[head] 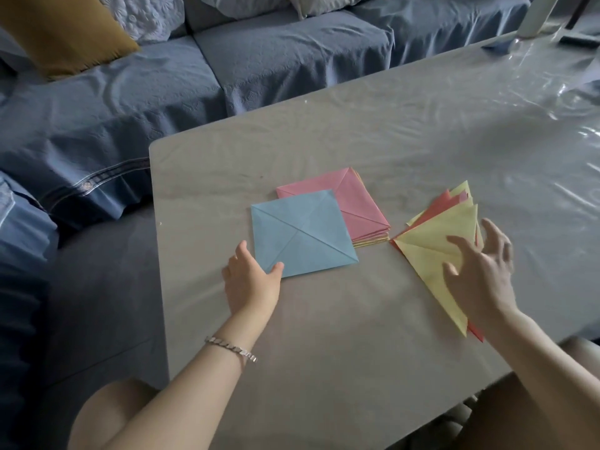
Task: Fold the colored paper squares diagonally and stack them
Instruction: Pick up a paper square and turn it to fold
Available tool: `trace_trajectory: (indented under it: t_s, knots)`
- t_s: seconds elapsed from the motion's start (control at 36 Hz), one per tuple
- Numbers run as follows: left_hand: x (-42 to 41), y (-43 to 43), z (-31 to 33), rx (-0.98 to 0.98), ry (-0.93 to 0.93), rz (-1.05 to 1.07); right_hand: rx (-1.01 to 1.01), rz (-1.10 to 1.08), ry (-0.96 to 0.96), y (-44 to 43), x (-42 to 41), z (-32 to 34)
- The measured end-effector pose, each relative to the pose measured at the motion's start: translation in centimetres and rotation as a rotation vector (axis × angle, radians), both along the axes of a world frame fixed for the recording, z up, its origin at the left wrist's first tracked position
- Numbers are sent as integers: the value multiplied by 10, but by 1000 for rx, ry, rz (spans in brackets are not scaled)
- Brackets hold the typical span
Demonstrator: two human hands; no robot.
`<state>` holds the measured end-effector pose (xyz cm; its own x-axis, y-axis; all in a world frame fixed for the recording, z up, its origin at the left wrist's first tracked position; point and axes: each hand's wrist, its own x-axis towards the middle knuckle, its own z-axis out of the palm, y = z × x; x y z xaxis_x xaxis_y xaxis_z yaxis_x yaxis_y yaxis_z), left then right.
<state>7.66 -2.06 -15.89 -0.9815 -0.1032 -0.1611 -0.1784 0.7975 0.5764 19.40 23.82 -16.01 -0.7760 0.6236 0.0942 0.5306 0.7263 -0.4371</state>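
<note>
A light blue paper square [302, 233] with two diagonal creases lies flat on the table. My left hand [251, 280] pinches its near left corner between thumb and fingers. Behind it sits a stack of unfolded squares with a pink sheet [357, 203] on top. To the right lies a fanned pile of folded triangles, a yellow triangle [438, 251] on top and red ones under it. My right hand [480, 274] hovers over that pile with fingers spread, holding nothing.
The grey table [324, 336] is covered with clear plastic film. A blue-covered sofa [162, 92] with a mustard cushion [65, 30] runs along the far and left sides. A white post [535, 14] and small dark items stand at the far right end.
</note>
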Motion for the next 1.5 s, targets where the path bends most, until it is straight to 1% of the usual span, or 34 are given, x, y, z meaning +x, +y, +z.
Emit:
trace_trajectory:
  t_s: [0.06, 0.11, 0.19, 0.25, 0.33, 0.53, 0.58, 0.64, 0.81, 0.89, 0.94, 1.06, 1.14, 1.28, 1.33, 1.42, 1.5]
  knots:
    - [-3, 3, 1, 14, -4, 1, 15, 138, 64, -14, -6, 3]
    - [-5, 5, 3, 37, -10, 9, -45, 346, 95, -32, -16, 5]
    - [-6, 8, 5, 95, -39, 32, -33, 617, 43, -60, -33, 4]
    - [-7, 8, 6, 151, -61, 65, 0, 725, -24, -75, -43, 2]
    - [-9, 8, 7, 260, -99, 141, 48, 754, -110, -85, -53, -4]
    - [-15, 10, 13, 502, -141, 287, 118, 744, -35, -87, -54, -25]
    - [-17, 11, 15, 523, -147, 304, 135, 744, 8, -87, -54, -28]
    - [-20, 11, 15, 529, -136, 298, 147, 738, 11, -86, -55, -30]
    - [-21, 5, 18, 500, -46, 268, 159, 742, 23, -88, -55, -32]
    - [-18, 2, 21, 514, -22, 246, 165, 692, 81, -89, -52, -31]
    - [-19, -2, 21, 566, -58, 244, 160, 659, 118, -89, -47, -32]
    - [-19, -17, 24, 729, -286, 232, 173, 695, 266, -83, -41, -32]
    - [-17, -33, 23, 681, -368, 146, 156, 754, 375, -76, -38, -32]
    - [-10, -50, 14, 534, -426, 17, 84, 899, 316, -69, -30, -34]
    - [-9, -52, 8, 463, -375, -28, 65, 975, 296, -70, -25, -36]
    - [-11, -49, 2, 420, -248, -52, 36, 1063, 241, -74, -17, -37]
    - [-14, -40, 1, 401, -156, -32, -32, 1091, 178, -81, -10, -36]
